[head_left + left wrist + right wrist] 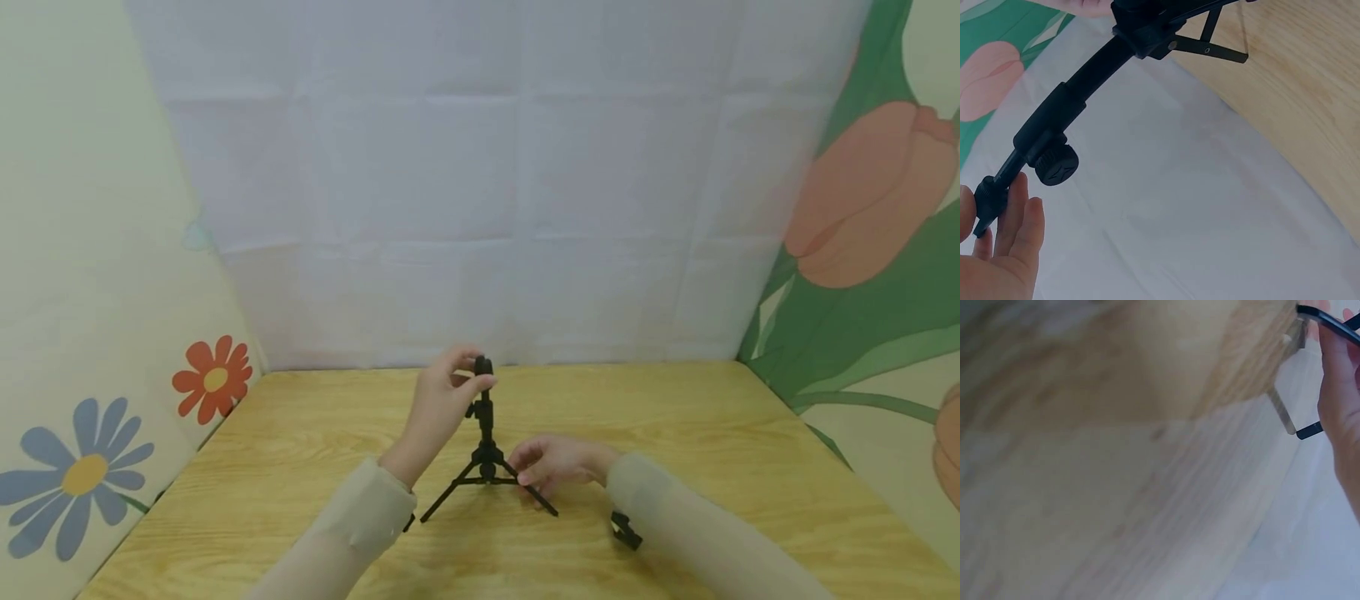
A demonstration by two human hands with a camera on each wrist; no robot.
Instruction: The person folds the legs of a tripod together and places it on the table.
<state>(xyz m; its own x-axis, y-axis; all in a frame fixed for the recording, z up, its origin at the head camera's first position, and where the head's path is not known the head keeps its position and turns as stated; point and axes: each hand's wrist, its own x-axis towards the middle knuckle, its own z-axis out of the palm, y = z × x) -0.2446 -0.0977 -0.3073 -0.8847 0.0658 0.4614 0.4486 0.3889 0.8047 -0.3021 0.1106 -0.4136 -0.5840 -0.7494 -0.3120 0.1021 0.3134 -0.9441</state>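
A small black tripod (486, 421) stands upright on the wooden table with its legs spread. My left hand (442, 396) pinches the tripod's top end between thumb and fingers. In the left wrist view, the centre column (1050, 119) runs from that hand (1007, 244) up to the leg hub, with a round knob (1057, 164) on its side. Low on the tripod's right side, my right hand (558, 460) holds a leg, thumb in front. The right wrist view catches this hand (1341, 394) only at its edge, a black leg (1329, 322) crossing the fingers.
The wooden table (300, 433) reaches back to a creased white cloth (405, 183). Flower-printed sheets stand at the left (75, 250) and right (862, 333). A small black item (625, 531) shows beside the right cuff.
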